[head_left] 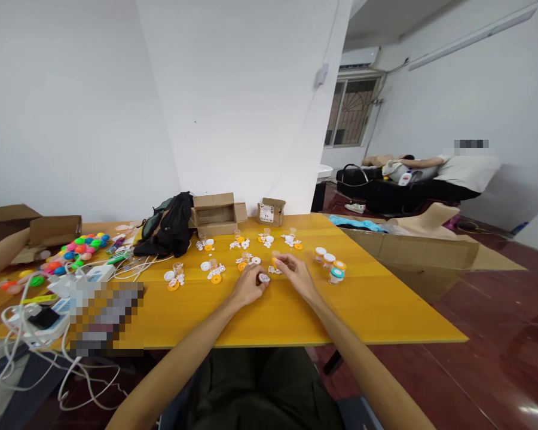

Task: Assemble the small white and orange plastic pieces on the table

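Observation:
My left hand (250, 284) rests on the yellow table (376, 310) with its fingers curled round a small white disc (264, 278). My right hand (296, 270) lies beside it, fingers pinched near a small orange piece (275, 261) and some white bits; what it holds is too small to make out. Ahead of both hands lie several groups of white discs, orange caps (216, 279) and tiny clear cups (178, 268). To the right of my right hand stand three small capped pots (329, 260).
Open cardboard boxes (215, 215) and a black bag (173, 230) sit at the table's far edge. At the left lie bright coloured balls (83, 246), white cables (31, 322) and another person's forearm (2, 251). A person (434, 170) reclines at the back right.

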Motion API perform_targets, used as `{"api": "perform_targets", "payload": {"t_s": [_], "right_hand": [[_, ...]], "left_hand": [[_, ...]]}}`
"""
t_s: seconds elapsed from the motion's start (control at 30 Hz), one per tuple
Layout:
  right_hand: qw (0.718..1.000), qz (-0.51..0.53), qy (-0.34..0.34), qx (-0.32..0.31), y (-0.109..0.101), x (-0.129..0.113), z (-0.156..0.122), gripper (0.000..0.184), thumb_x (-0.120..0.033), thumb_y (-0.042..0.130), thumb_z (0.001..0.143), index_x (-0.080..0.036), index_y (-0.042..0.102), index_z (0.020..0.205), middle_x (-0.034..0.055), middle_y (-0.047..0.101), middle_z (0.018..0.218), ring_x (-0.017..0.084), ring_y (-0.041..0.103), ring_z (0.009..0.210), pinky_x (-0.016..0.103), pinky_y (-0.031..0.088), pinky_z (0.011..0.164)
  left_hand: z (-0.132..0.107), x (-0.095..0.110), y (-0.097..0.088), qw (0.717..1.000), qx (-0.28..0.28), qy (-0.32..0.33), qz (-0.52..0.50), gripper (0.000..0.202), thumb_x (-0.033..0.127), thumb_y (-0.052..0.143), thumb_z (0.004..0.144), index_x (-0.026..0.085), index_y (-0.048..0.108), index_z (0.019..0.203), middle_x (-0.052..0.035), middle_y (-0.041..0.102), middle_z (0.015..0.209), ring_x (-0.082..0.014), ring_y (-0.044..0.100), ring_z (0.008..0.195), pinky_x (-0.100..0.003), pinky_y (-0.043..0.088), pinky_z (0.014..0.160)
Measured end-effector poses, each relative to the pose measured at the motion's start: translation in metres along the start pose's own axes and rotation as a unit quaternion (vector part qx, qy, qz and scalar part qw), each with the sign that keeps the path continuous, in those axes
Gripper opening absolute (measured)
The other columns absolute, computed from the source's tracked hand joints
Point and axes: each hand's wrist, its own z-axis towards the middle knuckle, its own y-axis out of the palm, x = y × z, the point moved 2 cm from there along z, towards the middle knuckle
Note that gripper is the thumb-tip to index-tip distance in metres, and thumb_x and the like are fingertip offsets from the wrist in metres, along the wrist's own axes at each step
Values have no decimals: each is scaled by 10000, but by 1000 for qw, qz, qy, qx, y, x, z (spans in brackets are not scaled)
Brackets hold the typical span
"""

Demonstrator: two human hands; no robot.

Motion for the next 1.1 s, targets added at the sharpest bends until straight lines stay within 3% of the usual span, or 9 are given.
{"api": "perform_targets", "payload": {"t_s": [0.3,0.5,0.6,0.7,0.8,0.93,1.1], "right_hand": [[999,9,9,43,-15,9,6,519,-702,597,732,-197,685,812,45,689,782,206,603,704,340,514,690],[993,-89,-10,74,-15,10,5,392,-565,551,810,-204,701,804,68,732,818,256,655,797,373,521,737],[973,-202,8,115,-20,15,4,289,-442,528,845,-214,704,826,94,742,870,276,674,830,389,520,747],[932,-331,27,142,-27,27,3,227,-354,521,857,-224,706,867,119,730,911,288,673,855,384,500,728],[895,-420,-12,149,-31,41,2,160,-285,556,841,-245,708,873,110,721,850,270,660,816,348,466,676],[862,-476,-81,152,-31,50,0,177,-247,559,842,-257,713,928,101,709,811,273,628,810,347,447,688],[857,-490,-113,115,-22,35,-1,207,-247,532,872,-249,712,975,108,703,950,281,597,906,380,454,778]], "left_hand": [[0,1,1,1000,-3,18,4,148,105,601,735,221,663,803,-41,665,876,-239,586,933,-385,481,898],[-1,3,0,999,-15,28,29,211,40,540,729,219,636,789,-41,646,877,-224,585,914,-375,471,900],[-1,4,0,998,-12,42,42,227,26,525,729,215,627,800,-53,637,913,-233,579,942,-388,466,903],[-2,4,-1,997,-12,52,50,208,38,521,748,212,621,800,-66,632,936,-245,569,976,-405,458,920],[-2,3,-1,998,-16,48,48,213,41,513,765,218,622,812,-65,626,959,-240,568,989,-395,464,916],[-2,2,-1,999,-21,30,35,222,58,511,794,233,631,858,-58,624,982,-236,573,991,-403,471,928],[-2,0,-2,999,-18,29,18,222,44,520,784,228,624,850,-53,617,978,-230,577,995,-391,474,929]]}}
